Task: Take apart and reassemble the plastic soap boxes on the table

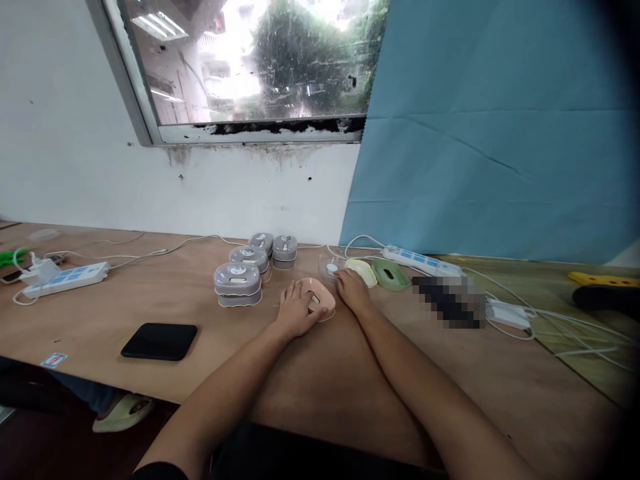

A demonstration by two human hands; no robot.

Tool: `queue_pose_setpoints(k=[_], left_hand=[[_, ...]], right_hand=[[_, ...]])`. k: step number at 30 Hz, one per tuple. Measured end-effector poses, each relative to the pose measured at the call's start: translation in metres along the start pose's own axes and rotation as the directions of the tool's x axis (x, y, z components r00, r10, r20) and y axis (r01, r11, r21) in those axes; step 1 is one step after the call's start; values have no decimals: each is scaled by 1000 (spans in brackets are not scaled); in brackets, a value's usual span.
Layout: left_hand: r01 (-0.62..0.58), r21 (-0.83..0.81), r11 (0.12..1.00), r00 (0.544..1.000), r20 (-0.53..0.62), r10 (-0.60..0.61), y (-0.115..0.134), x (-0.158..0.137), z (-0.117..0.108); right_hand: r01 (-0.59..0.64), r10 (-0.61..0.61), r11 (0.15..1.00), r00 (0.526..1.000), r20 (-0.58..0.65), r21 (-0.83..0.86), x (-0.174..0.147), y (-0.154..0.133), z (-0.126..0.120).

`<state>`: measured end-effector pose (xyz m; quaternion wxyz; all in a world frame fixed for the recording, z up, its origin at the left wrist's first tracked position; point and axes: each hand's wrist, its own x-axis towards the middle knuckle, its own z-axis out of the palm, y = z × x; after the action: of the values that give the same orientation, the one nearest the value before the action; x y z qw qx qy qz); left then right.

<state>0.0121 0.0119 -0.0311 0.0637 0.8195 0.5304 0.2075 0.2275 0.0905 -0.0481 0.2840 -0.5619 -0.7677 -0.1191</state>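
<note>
My left hand (296,310) is closed around the left side of a pink soap dish (326,298), its thumb along the near edge. The dish has an oval slot and rests on the table. My right hand (352,288) reaches farther back, with its fingertips on a clear plastic lid (329,265); part of the grip is hidden behind the hand. Beside it lie a cream-yellow dish (367,272) and a green dish (393,275) with a dark slot. Left of my hands stand several grey soap boxes (238,287) with clear lids.
A black phone (160,341) lies at the front left. Power strips (75,279) sit at the left and, with a second strip (425,260), along the wall. White cables (575,320) trail at the right near a white adapter (507,313). A blurred dark object (447,301) lies right of the dishes.
</note>
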Motion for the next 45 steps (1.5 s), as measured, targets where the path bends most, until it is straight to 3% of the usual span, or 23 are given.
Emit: queue_pose_setpoints(k=[7,14,17,20,26,31,39,43,45], left_hand=[[3,-46,999,1000,1,-3,0,0,1],[25,-95,995,999,32,-22,-9,0,-5],[80,-90,993,997,19,-78,-15,2,-6],[59,-123,991,998,19,-57,-17,4,-6],[22,-193,981,992,-121,-46,-9,6,-9],[-46,-268,962,970,-242,-21,-4,2,-12],[-110,-378,919,937,-349,-31,-4,-1,-18],[-150,-437,887,911,-410,-48,-7,-1,-16],[-162,-477,864,926,-376,-34,-7,-1,-15]], right_hand=[[-13,13,1000,1000,-9,8,1,-5,-5],[58,-27,974,989,-142,217,-18,-32,-36],[168,-157,942,986,-60,292,-39,-45,-56],[207,-229,922,973,30,327,-54,-52,-67],[116,-171,919,978,116,377,-53,-51,-55],[169,-292,853,939,182,494,-52,-49,-56],[117,-208,855,970,126,505,-56,-50,-53],[133,-160,848,987,9,513,-56,-51,-57],[156,-156,841,987,-43,517,-56,-52,-58]])
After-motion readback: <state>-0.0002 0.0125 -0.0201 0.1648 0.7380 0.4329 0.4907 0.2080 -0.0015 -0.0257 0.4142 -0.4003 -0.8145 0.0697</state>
